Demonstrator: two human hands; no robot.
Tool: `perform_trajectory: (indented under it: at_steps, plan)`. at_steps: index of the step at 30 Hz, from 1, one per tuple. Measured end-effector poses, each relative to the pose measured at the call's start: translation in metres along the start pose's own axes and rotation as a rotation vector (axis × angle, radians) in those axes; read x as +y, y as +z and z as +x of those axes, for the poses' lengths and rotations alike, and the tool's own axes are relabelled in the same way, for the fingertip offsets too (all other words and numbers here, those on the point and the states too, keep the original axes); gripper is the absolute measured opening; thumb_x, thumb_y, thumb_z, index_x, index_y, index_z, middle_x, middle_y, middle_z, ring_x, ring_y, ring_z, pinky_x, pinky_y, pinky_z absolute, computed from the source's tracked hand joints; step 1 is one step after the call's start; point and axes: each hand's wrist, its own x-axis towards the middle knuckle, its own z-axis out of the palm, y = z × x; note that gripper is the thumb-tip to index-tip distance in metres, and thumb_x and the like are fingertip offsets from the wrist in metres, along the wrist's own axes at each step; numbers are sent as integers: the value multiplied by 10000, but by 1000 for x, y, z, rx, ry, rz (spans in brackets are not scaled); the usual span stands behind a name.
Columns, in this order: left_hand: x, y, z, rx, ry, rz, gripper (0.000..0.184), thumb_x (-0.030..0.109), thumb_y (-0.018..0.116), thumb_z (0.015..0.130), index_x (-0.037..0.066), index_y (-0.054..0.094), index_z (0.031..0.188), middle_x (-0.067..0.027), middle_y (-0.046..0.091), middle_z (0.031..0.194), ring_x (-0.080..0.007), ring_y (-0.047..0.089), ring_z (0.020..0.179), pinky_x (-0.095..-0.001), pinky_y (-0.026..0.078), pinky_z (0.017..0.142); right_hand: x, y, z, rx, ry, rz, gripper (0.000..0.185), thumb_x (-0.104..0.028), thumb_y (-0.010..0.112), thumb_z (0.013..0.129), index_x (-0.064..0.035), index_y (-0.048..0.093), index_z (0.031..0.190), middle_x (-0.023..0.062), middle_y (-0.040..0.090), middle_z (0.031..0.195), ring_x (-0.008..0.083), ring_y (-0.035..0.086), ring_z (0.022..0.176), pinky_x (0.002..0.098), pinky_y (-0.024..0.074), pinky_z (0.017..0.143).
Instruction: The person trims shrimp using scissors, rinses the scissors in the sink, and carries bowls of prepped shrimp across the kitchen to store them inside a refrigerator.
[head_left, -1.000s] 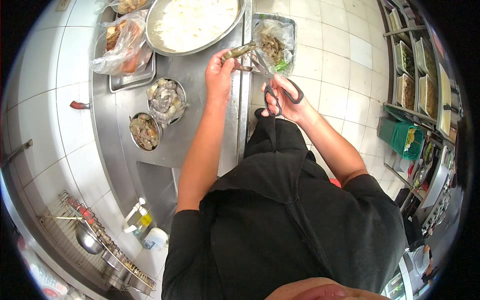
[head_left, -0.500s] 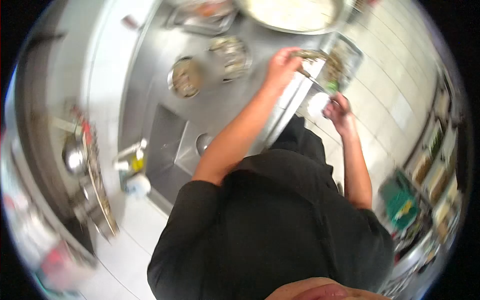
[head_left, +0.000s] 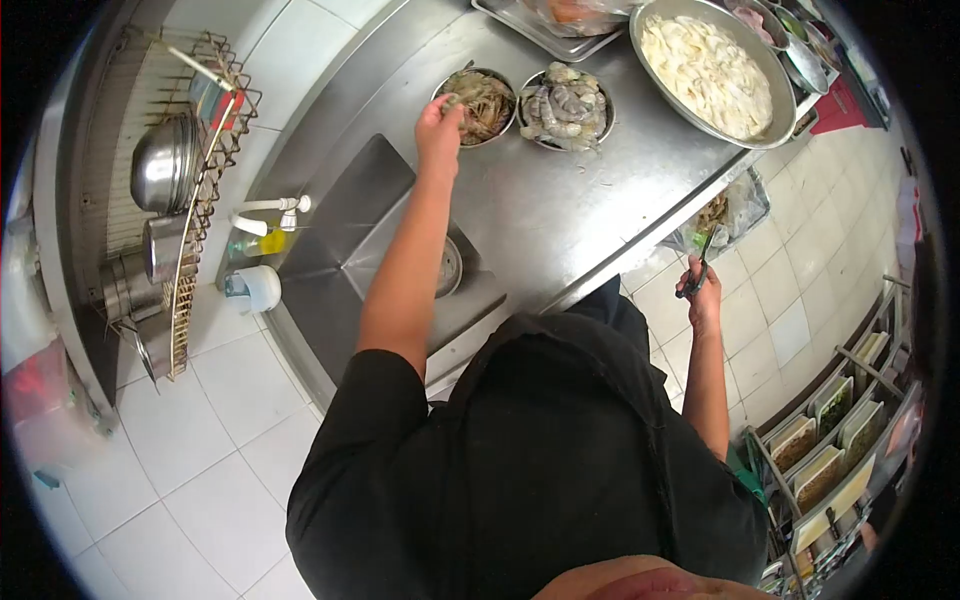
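In the head view, the person's left hand (head_left: pixel 438 128) reaches over the desk (head_left: pixel 545 220), its fingers at the near left rim of a small metal bowl (head_left: pixel 516 104). Brownish shrimp (head_left: pixel 484 106) fill that bowl, just right of these fingers. Something greenish shows at the fingertips, but I cannot tell whether they are grasping it or only touching it. A 2nd small bowl (head_left: pixel 614 112), heaped with grey shrimp (head_left: pixel 566 108), stands just beside the 1st, farther right of the left fingers. A metal tray (head_left: pixel 575 57) with a plastic-wrapped item lies beyond the 2 bowls, up and to the right.

The right hand (head_left: pixel 705 296) is well apart from the left, out past the desk's edge, its fingers closed around the black handles of scissors (head_left: pixel 694 279). The blades point away from the person, toward a plastic-lined container (head_left: pixel 762 200) just beyond the right fingers and lower than the desk. Farther beyond these fingers, on the desk, a large basin (head_left: pixel 690 117) holds pale, whitish pieces (head_left: pixel 708 72). Back at the left fingers, the sink (head_left: pixel 365 215) lies nearer the person, below and to the left, partly hidden by the forearm.
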Motion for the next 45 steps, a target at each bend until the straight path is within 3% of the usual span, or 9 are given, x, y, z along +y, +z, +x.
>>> perform_trajectory:
  at_steps: [6, 9, 15, 22, 26, 28, 33, 37, 45]
  plan:
    - [-13, -20, 34, 2, -57, 131, 369, 116, 609, 886, 8, 557, 1235, -76, 661, 1025, -155, 625, 861, -276, 502, 713, -2, 16, -10, 51, -184, -159, 248, -237, 705, 866, -43, 556, 905, 22, 559, 641, 101, 508, 493, 243, 412, 461]
    - [-48, -41, 49, 4, 154, 405, 385, 121, 612, 885, 2, 558, 1248, -94, 659, 1068, -168, 633, 920, -284, 516, 752, 1, 24, -16, 101, -489, -281, 253, -140, 704, 860, 1, 564, 1018, 6, 555, 665, 66, 495, 573, 218, 389, 513]
    - [-51, -101, 5, 82, 83, -4, 372, 90, 610, 882, -13, 550, 1234, -122, 659, 1027, -175, 639, 838, -290, 530, 693, -16, 60, -62, -173, -510, -506, 348, -40, 724, 805, -20, 558, 1110, 6, 589, 702, 52, 491, 625, 227, 372, 525]
    - [-98, -243, -23, 345, -176, -411, 381, 43, 590, 867, 14, 501, 1236, -87, 632, 863, -179, 607, 691, -293, 508, 597, -20, 81, -62, -80, -534, -505, 311, -130, 720, 833, -11, 539, 1056, 9, 592, 634, 60, 472, 538, 239, 356, 476]
    - [-133, -354, -9, 589, -118, -672, 359, 17, 554, 876, 29, 476, 1226, -125, 607, 948, -215, 608, 767, -345, 525, 631, -36, 96, -63, -255, -608, -599, 221, -73, 649, 870, -2, 568, 1063, 36, 643, 703, 59, 507, 553, 224, 370, 484]
    - [-100, -363, -19, 622, -29, -485, 327, 27, 534, 892, 14, 474, 1213, -138, 593, 997, -240, 607, 803, -381, 538, 688, -48, 121, -81, -257, -482, -701, 187, -28, 609, 880, 8, 576, 1061, 15, 646, 743, 53, 523, 600, 213, 394, 515]
    - [-66, -372, -25, 347, 115, -499, 260, 73, 550, 925, -15, 515, 1167, -143, 618, 933, -250, 617, 805, -378, 547, 743, -14, 147, -79, -343, -580, -760, 280, -53, 664, 837, -12, 577, 1100, 56, 632, 737, 96, 563, 652, 245, 464, 588]
    - [-78, -363, -34, 416, -3, -424, 247, 109, 576, 928, -11, 544, 1142, -137, 629, 901, -224, 621, 775, -346, 538, 709, -10, 173, -101, -318, -857, -1015, 349, -73, 718, 738, -13, 591, 1058, 160, 670, 865, 299, 665, 785, 375, 527, 715]
    - [-141, -395, -38, 483, -175, -350, 289, 236, 540, 956, 4, 575, 1124, -91, 625, 817, -164, 577, 668, -285, 493, 611, -7, 178, -111, -285, -847, -1077, 354, -116, 751, 711, -23, 602, 1018, 141, 657, 836, 295, 646, 788, 389, 507, 738]
